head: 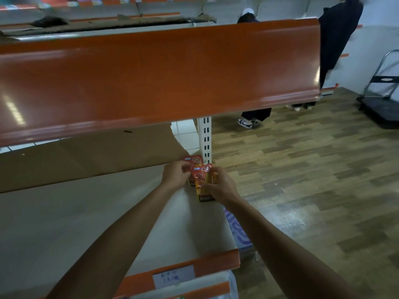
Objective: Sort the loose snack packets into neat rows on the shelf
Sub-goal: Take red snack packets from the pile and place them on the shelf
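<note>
While snack packets (pixel 199 180) are gripped by left hand (pixel 176 172) and right hand (pixel 221 187), the shelf (pixel 108 212) ends just beside. One could be knocked off.

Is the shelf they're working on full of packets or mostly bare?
Mostly bare: the shelf shows only a few red packets at its right end.

1. Orange front lip (pixel 159 78) of the tier above me, 12 o'clock: glossy, fills the upper view.
2. Cardboard sheet (pixel 86 156), 9 o'clock, runs under that lip.
3. White slotted upright (pixel 206 137), near centre; tile wall (pixel 183 134) just left of it.
4. Wood-pattern floor (pixel 302 169), 3 o'clock.
5. Platform trolley (pixel 382 100), 2 o'clock, handle up.
6. Person (pixel 255 114), 1 o'clock, mostly hidden by the lip; white cap, dark trousers and sneakers show.
7. Handwritten label (pixel 172 278), 6 o'clock, unreadable.
8. Purple patterned pack (pixel 237 229), 5 o'clock, partly hidden.
</note>
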`<action>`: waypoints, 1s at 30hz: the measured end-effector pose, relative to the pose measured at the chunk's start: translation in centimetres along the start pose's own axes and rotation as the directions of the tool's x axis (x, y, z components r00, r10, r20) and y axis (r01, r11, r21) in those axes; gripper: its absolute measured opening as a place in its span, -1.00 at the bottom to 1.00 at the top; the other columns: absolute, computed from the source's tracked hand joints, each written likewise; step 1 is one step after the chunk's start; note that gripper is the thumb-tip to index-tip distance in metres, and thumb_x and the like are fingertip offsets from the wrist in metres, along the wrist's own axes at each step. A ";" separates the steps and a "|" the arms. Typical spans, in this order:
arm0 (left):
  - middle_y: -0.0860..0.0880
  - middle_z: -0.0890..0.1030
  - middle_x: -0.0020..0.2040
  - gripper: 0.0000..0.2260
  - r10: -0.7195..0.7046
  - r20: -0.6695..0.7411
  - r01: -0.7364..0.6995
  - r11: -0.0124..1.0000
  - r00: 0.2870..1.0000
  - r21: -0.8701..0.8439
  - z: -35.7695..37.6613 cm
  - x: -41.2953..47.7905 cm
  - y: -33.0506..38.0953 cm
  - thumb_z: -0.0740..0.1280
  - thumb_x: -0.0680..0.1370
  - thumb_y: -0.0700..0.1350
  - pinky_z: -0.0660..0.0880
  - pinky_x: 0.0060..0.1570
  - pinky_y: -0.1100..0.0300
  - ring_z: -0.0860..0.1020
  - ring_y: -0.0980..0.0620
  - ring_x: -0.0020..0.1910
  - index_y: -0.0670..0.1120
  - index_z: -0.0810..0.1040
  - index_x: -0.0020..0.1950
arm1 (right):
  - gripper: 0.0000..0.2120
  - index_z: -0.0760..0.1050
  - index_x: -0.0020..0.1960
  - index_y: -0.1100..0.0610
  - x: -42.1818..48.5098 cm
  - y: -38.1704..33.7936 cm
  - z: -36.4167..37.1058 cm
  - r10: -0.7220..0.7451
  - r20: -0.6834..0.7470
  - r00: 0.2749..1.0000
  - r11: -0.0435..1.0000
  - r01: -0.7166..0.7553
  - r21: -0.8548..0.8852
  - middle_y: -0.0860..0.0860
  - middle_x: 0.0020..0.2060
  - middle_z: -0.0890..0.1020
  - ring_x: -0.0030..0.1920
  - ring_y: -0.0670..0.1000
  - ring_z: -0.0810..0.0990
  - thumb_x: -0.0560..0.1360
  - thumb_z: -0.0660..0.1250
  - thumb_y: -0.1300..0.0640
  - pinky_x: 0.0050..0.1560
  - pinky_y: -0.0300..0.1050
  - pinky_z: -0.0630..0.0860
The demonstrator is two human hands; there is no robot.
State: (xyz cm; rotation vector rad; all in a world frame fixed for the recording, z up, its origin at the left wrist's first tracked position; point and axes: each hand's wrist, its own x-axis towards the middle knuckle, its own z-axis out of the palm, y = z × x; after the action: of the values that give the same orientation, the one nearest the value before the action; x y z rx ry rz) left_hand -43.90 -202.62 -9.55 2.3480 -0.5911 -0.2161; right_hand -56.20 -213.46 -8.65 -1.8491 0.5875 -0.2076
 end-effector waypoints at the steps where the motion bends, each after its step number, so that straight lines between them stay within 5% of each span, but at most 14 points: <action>1: -0.08 0.63 0.17 -0.68 0.001 -0.002 -0.001 1.000 1.000 -0.002 0.0 0.1 0.0 0.38 0.48 -0.22 0.48 0.20 0.10 0.59 -0.03 0.12 -0.10 0.58 0.25 | -0.48 0.36 0.35 0.13 0.1 -0.2 0.0 -0.009 0.000 1.000 1.000 0.009 -0.015 0.05 0.06 0.52 -0.18 -0.13 0.49 0.43 0.43 0.26 -0.38 -0.39 0.40; 10: -0.09 0.66 0.10 -0.69 -0.039 0.007 0.040 0.996 0.999 -0.078 -0.3 0.5 -0.7 0.43 0.45 -0.25 0.48 0.16 0.16 0.60 -0.01 0.07 -0.12 0.61 0.19 | -0.60 0.48 0.23 0.19 1.0 -1.5 0.5 -0.076 0.011 0.997 0.981 0.077 -0.179 0.02 -0.08 0.52 -0.09 -0.02 0.49 0.42 0.44 0.23 -0.10 -0.17 0.45; 13: -0.08 0.66 0.11 -0.69 -0.038 0.010 0.039 0.997 0.999 -0.067 -0.4 0.6 -0.7 0.42 0.45 -0.26 0.49 0.18 0.13 0.60 -0.01 0.07 -0.11 0.61 0.18 | -0.53 0.47 0.23 0.16 1.7 -1.2 1.4 -0.090 0.001 0.996 0.952 0.087 -0.294 0.10 0.04 0.59 0.00 0.09 0.56 0.37 0.49 0.12 -0.13 -0.20 0.42; 18: -0.05 0.66 0.11 -0.69 -0.032 0.020 0.033 0.998 0.999 -0.060 -0.6 0.6 -0.6 0.39 0.45 -0.28 0.47 0.20 0.14 0.59 -0.01 0.10 -0.08 0.62 0.17 | -0.55 0.46 0.26 0.12 2.8 -0.2 2.7 -0.100 -0.045 0.994 0.878 0.067 -0.474 0.17 0.08 0.49 0.11 0.20 0.44 0.42 0.40 -0.01 0.14 -0.03 0.37; 21: -0.03 0.67 0.09 -0.67 -0.047 0.021 0.048 0.997 0.999 -0.058 -0.7 0.4 -0.5 0.39 0.43 -0.27 0.49 0.19 0.11 0.60 0.01 0.09 -0.03 0.63 0.16 | -0.57 0.45 0.22 0.05 3.0 0.1 3.3 -0.134 -0.086 0.987 0.845 0.068 -0.530 0.12 0.05 0.49 0.06 0.15 0.38 0.43 0.35 -0.13 0.07 -0.07 0.27; 30: -0.09 0.67 0.07 -0.64 -0.085 -0.009 0.084 0.992 0.996 -0.095 -0.9 -0.3 -0.1 0.35 0.44 -0.29 0.44 0.15 0.26 0.60 0.01 0.10 -0.10 0.58 0.23 | -0.63 0.46 0.21 0.09 2.7 -0.1 3.4 -0.131 -0.071 0.989 0.835 0.071 -0.546 0.13 0.05 0.42 0.08 0.14 0.35 0.47 0.34 -0.04 0.12 -0.05 0.32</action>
State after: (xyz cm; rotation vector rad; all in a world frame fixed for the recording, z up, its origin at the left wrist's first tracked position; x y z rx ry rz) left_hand -43.86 -201.89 -8.95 2.2830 -0.4653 -0.2612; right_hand -52.42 -211.98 -10.17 -2.4393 0.6690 -0.2257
